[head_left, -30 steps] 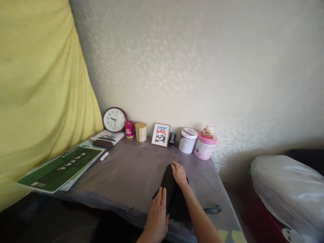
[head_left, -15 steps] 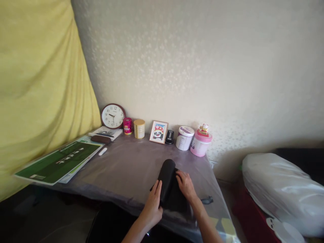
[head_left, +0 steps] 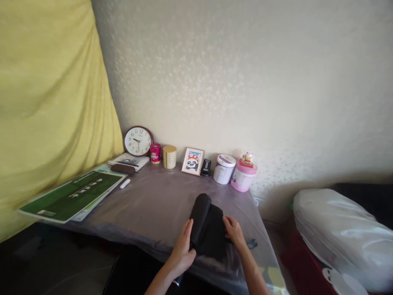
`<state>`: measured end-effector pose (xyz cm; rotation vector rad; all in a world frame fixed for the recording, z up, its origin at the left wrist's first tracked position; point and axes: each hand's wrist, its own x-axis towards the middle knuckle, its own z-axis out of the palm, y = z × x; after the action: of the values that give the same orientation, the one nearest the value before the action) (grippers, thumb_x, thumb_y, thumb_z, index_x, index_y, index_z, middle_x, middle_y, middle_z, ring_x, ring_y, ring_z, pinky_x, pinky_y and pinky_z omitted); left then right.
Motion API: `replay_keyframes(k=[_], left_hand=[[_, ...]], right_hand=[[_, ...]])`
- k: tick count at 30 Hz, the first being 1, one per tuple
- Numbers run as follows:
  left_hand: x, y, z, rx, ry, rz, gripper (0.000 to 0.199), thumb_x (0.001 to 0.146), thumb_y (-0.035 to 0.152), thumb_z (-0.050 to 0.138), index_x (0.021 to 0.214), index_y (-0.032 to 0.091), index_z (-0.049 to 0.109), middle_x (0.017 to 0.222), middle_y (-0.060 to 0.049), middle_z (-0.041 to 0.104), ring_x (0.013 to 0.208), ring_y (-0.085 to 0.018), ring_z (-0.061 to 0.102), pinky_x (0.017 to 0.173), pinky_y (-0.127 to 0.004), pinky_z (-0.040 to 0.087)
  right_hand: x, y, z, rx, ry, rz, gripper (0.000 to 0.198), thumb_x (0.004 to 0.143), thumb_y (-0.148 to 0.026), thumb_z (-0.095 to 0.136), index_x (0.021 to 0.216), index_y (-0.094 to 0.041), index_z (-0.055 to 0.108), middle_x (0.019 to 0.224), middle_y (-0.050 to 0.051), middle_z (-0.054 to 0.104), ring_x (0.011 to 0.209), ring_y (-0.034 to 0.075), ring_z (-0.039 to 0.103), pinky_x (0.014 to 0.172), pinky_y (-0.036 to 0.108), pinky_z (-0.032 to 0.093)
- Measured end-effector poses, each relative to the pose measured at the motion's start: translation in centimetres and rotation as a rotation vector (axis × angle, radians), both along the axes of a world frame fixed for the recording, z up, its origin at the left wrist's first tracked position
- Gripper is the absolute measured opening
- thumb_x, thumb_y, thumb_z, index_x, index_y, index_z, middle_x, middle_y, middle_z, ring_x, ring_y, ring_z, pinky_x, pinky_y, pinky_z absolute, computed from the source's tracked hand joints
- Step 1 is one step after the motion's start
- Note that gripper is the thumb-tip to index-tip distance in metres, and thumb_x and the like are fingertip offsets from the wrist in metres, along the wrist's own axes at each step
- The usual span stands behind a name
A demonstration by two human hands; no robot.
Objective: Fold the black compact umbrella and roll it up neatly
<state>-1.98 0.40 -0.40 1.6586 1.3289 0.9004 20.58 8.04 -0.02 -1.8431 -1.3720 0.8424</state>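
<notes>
One black roll (head_left: 200,217) with flat flap (head_left: 215,229) is supported by the desk (head_left: 159,200) near its front edge; roll cupped by left hand (head_left: 183,250), fingers together, flap edge pinched by right hand (head_left: 235,231). Skew could be caused by uneven pulling.

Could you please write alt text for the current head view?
A person's left hand lies against the rolled part of a black sheet on a table, while the right hand touches its flat edge. Near the wall stand a clock, a panda picture and containers.
</notes>
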Motion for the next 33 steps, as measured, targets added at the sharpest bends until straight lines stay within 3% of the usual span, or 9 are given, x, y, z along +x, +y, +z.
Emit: replay_keyframes(k=[6,12,20,27,33], left_hand=[[0.5,-0.4,0.7,0.02,0.089,0.009,0.087,0.057,-0.001,0.038,0.14,0.009,0.012,0.15,-0.011,0.012,0.138,-0.016,0.012,0.114,-0.033,0.01],[0.9,-0.7,1.4,0.001,0.196,0.014,0.088,0.058,-0.004,0.037,0.14,0.008,0.01,0.15,-0.013,0.009,0.138,-0.019,0.012,0.112,-0.032,0.015],[1.2,-0.7,0.7,-0.008,0.238,0.047,0.091,0.056,-0.005,0.04,0.14,0.008,0.009,0.149,-0.014,0.012,0.137,-0.019,0.015,0.111,-0.03,0.018],[1.1,-0.3,0.8,0.018,0.307,0.052,0.091,0.053,-0.003,0.043,0.139,0.004,0.015,0.147,-0.017,0.02,0.135,-0.021,0.021,0.11,-0.029,0.021],[0.9,-0.2,1.2,0.036,0.348,0.041,0.083,0.054,0.003,0.046,0.135,0.002,0.025,0.144,-0.018,0.027,0.133,-0.021,0.028,0.111,-0.029,0.021]], right_hand=[[-2.1,0.5,1.1,0.011,0.074,-0.058,0.037,0.075,-0.045,0.051,0.094,-0.015,0.059,0.071,0.002,0.063,0.055,0.014,0.059,0.037,0.019,0.042],[-3.9,1.5,1.5,0.169,0.169,0.035,0.03,0.071,-0.042,0.053,0.081,-0.015,0.06,0.051,-0.003,0.055,0.044,0.012,0.051,0.038,0.021,0.037],[-7.6,2.9,2.4,0.332,0.132,0.023,0.044,0.072,-0.041,0.053,0.101,-0.008,0.06,0.065,0.004,0.065,0.055,0.016,0.057,0.049,0.024,0.043],[-10.0,4.1,2.4,0.251,-0.004,0.072,0.04,0.078,-0.031,0.051,0.109,-0.006,0.056,0.07,0.006,0.067,0.059,0.017,0.062,0.054,0.024,0.044],[-10.8,4.4,1.8,0.153,-0.088,0.162,0.036,0.082,-0.027,0.047,0.114,-0.011,0.049,0.063,-0.001,0.064,0.046,0.012,0.059,0.047,0.021,0.041]])
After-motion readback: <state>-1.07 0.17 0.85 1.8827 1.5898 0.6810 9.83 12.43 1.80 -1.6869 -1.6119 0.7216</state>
